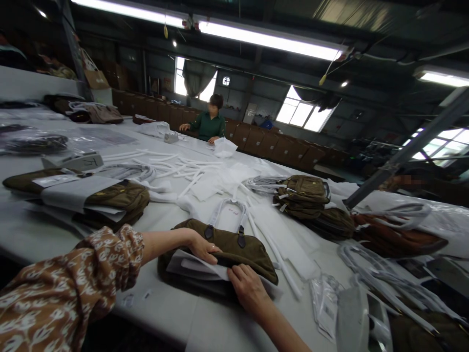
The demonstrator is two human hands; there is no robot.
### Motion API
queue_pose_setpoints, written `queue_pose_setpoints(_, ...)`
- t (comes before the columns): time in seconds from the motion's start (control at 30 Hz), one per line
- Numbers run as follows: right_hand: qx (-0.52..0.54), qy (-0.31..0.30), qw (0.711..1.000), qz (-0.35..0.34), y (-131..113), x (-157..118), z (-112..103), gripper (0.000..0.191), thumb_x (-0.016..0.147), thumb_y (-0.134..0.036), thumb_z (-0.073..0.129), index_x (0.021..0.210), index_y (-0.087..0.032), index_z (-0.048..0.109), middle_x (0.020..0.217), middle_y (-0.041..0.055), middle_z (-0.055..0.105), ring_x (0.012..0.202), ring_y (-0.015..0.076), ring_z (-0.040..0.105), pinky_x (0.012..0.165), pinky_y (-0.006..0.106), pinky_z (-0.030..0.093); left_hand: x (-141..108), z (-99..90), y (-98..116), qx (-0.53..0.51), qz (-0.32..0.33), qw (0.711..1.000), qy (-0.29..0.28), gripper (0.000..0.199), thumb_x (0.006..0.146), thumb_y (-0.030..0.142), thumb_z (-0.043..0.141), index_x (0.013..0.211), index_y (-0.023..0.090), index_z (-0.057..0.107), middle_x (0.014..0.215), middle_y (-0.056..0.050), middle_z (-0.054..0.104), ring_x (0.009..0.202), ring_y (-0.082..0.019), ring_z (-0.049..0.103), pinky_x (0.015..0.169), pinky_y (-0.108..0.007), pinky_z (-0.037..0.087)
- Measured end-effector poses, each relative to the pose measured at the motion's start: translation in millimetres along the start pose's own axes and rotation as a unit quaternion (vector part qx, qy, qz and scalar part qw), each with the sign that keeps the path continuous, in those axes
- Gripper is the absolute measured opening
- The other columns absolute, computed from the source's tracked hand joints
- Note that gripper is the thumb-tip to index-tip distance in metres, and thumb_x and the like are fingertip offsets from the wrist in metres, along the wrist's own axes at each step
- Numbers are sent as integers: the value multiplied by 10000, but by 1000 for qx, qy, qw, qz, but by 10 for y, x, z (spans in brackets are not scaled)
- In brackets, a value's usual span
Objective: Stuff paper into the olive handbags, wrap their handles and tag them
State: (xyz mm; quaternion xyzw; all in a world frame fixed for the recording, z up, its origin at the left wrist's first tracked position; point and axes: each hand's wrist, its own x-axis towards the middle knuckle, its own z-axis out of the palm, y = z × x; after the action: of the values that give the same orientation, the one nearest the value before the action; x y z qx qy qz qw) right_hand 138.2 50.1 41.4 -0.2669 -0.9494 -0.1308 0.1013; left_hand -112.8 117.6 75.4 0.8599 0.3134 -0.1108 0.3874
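Olive handbag [256, 248] at near side of white table [164, 313]

Far left, paper-wrapped olive bags [120, 193] lie flat. White strips [179, 168] litter mid-surface; beyond, a person in green [210, 126] faces the table before brown cartons [274, 142]. The left hand [204, 248] rests on the handbag, fingers extended; the right hand [249, 288] has bent fingers at its paper sheet [198, 266], grip undeterminable. Right: backpack-like olive bag [304, 193], russet bag [395, 237], slanted post [410, 146].

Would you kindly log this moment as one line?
left hand: on olive bag | right hand: at white paper | bag handle: wrapped
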Motion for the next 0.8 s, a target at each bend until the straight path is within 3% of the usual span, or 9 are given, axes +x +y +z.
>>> queue_pose_setpoints(0.3,-16,54,998,34,-253,181,140,177,869,-76,479,942,-168,612,835,61,569,766,210,479,686,348,383,63,-48,98,11,20,1000,-13,653,876,559,388,1427,213,327,1434,-76,456,1293,-236,449,1073,-351,340)
queue_pose_setpoints(0.47,-14,71,996,55,-328,174,216,149,916,-142,463,943,-179,605,868,61,563,784,212,479,690,355,377,-5,185,211,51,-4,998,21,1062,704,648,606,1482,113,122,1487,-217,327,1325,-382,369,1069,-486,332)
queue_pose_setpoints(0.53,-18,78,996,51,-326,134,222,168,928,-147,441,914,-179,605,865,65,562,779,209,479,689,352,378,-55,330,223,83,-11,995,55,1133,667,636,652,1490,134,58,1513,-225,268,1319,-435,345,1034,-575,341)
queue_pose_setpoints(0.67,-8,87,995,46,-297,66,232,232,945,-136,397,851,-181,605,809,56,556,748,195,483,672,334,385,-111,569,220,149,-11,981,124,1001,754,523,631,1492,219,27,1521,-170,293,1273,-414,403,980,-631,371)
queue_pose_setpoints(0.8,26,104,993,38,-166,-20,208,243,955,-129,386,869,-185,606,768,32,575,722,175,501,693,313,406,-95,659,197,190,-15,970,154,853,845,438,557,1490,271,25,1522,-159,298,1270,-397,421,984,-630,363)
